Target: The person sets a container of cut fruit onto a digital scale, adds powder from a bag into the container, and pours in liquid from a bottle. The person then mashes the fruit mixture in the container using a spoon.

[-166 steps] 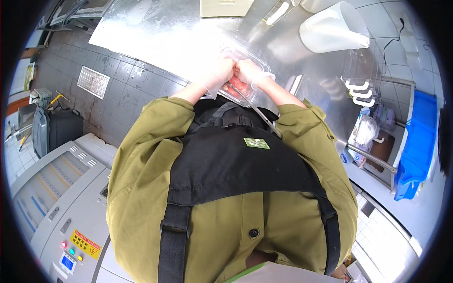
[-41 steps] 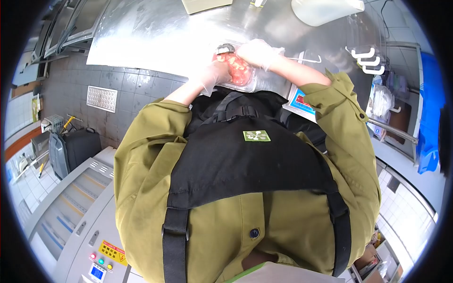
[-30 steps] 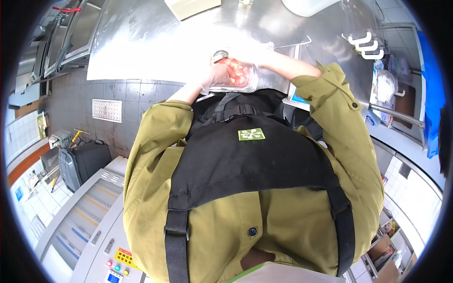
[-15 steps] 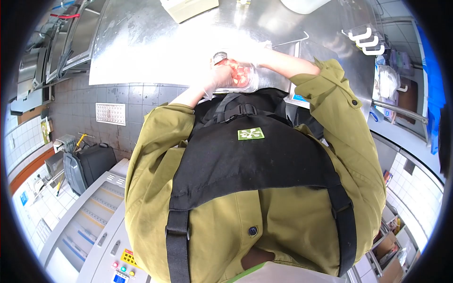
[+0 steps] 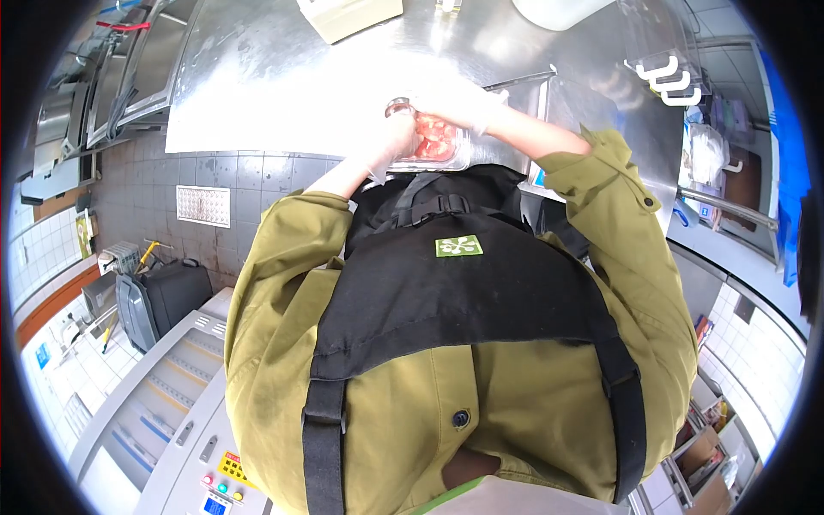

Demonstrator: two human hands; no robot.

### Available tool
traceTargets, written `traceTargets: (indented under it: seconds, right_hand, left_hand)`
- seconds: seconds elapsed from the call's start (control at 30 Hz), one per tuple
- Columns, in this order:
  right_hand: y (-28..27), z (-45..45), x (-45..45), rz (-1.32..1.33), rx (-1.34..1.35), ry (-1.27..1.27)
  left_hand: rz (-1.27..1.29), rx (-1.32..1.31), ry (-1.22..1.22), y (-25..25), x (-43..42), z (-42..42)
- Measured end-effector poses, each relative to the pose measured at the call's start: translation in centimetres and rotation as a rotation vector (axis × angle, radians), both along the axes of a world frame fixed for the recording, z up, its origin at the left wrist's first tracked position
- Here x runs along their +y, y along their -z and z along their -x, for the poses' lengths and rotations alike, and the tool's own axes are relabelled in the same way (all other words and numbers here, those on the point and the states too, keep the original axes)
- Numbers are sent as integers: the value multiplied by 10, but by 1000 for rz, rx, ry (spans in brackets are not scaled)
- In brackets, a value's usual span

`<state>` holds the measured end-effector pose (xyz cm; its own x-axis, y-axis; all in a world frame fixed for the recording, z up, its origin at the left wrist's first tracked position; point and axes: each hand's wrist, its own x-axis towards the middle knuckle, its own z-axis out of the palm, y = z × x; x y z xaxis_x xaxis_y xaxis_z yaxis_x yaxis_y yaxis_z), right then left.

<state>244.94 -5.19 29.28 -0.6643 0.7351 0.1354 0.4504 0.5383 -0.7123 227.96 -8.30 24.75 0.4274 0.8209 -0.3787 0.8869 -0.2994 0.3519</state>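
Note:
In the head view, my left hand (image 5: pixel 396 137), in a thin clear glove, is closed at the left side of a clear plastic tray (image 5: pixel 464 154). Reddish chopped pieces (image 5: pixel 436 139), which look like raw meat, lie in the tray. A small round metal-rimmed thing (image 5: pixel 398 106) sticks out at the far side of this hand, seemingly in its grip. My right hand (image 5: pixel 459 105), also gloved, reaches across the tray's far side with its fingertips close to the metal rim. Glare washes out its fingers, so their grip is unclear.
Strong glare covers part of the steel table (image 5: pixel 223 94). A beige box (image 5: pixel 352 19) and a white rounded container (image 5: pixel 562 10) stand at its far side. White hooks (image 5: pixel 669 79) are on the right. A grey control cabinet (image 5: pixel 184 412) stands at lower left.
My right hand has come a little nearer to the metal-rimmed thing beside my left hand. My left hand and the tray have barely moved. The whole view has shifted slightly.

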Motion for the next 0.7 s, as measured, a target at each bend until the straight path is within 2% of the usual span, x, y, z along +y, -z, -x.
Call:
traceTargets:
  seconds: [0.13,0.17,0.23,0.27,0.3,0.4,0.5,0.57,0.63,0.7]
  right_hand:
    - [-52,4,-41,267,175,54]
    - [-27,9,-38,-84,-373,-134]
    - [-3,12,-48,-67,-566,-79]
    - [-2,18,-51,-59,-661,-50]
    - [3,22,-53,-151,-654,15]
    - [27,36,-45,-28,-638,173]
    - [18,38,-41,113,-572,170]
    - [-4,43,-42,557,-157,347]
    - [-1,43,-42,585,-12,383]
    - [22,39,-36,209,-148,274]
  left_hand:
    - [-262,37,31,-16,-10,4]
    - [-317,42,28,-13,-11,4]
    - [-175,-93,-96,32,-9,12]
    - [-105,-159,-157,33,-7,12]
    - [-102,-36,-99,35,-9,12]
    - [-99,270,42,-9,-18,-1]
    - [-164,239,0,-11,-14,-6]
    - [-197,145,-46,-12,-12,0]
    - [-203,57,-70,-12,-8,5]
    - [-167,-14,-85,-11,-6,10]
